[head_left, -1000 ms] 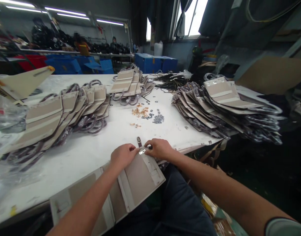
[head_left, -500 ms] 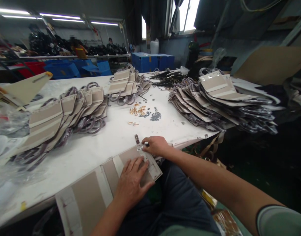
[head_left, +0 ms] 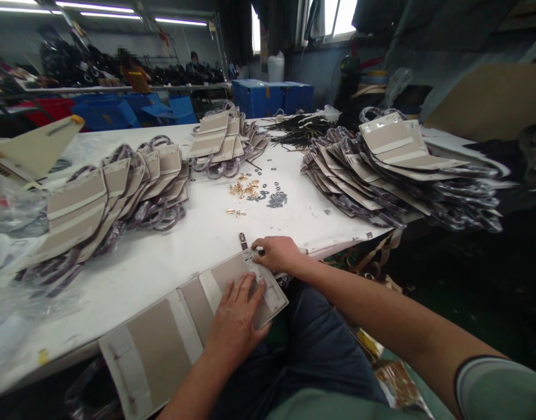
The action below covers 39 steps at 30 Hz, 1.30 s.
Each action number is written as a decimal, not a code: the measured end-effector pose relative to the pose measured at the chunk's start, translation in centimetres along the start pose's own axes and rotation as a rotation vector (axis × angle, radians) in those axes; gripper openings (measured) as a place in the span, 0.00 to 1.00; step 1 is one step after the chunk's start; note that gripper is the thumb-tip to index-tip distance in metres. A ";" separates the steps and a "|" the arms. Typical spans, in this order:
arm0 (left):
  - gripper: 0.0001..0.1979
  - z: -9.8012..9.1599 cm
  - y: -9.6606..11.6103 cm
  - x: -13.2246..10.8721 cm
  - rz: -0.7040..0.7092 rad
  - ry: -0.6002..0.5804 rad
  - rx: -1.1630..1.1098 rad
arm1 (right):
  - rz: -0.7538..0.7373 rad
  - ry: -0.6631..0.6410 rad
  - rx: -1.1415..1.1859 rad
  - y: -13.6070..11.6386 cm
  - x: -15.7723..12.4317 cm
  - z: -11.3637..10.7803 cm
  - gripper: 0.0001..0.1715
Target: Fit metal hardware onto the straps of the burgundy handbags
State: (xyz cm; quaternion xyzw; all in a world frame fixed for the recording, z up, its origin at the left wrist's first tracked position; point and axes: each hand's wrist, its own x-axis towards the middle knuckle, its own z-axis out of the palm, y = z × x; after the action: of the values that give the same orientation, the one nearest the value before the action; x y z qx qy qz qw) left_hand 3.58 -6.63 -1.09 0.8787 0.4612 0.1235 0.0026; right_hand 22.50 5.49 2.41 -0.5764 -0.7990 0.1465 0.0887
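Observation:
A long beige bag panel (head_left: 158, 332) with pale strips lies across the table's front edge and my lap. My left hand (head_left: 237, 309) rests flat on its right part, fingers spread. At the panel's far right corner, my right hand (head_left: 274, 255) is closed in a pinch beside a small metal fitting (head_left: 249, 256). Something small and dark shows by its fingertips, but I cannot make out what it is. A short dark strap with a metal end (head_left: 242, 239) sticks out past the panel's far edge.
Gold-coloured fittings (head_left: 244, 188) and small dark metal plates (head_left: 277, 200) lie mid-table. Stacks of beige bag pieces with wrapped handles stand at the left (head_left: 77, 204), at the back (head_left: 210, 137) and at the right (head_left: 350, 169). Black cords (head_left: 298, 131) lie behind.
The camera view has shifted slightly. Both hands keep nearly the same places on the panel, with the right fingers still pinched at its far corner.

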 end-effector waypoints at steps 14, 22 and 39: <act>0.35 0.5 -0.4 -0.2 0.021 0.062 -0.036 | -0.139 -0.077 0.065 1.3 -1.6 -0.7 0.34; 0.35 0.5 -0.4 0.0 0.006 0.065 -0.047 | -0.095 -0.133 0.141 1.6 -1.6 -0.4 0.38; 0.16 -0.7 -0.6 1.0 -0.418 -0.003 -0.247 | -0.066 -0.154 0.178 2.0 -1.1 -0.4 0.35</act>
State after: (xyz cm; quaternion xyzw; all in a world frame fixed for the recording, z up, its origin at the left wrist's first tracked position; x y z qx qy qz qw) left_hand 3.48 -5.56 -0.22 0.7575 0.6143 0.1745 0.1360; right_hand 24.79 5.10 2.09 -0.5265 -0.8059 0.2577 0.0827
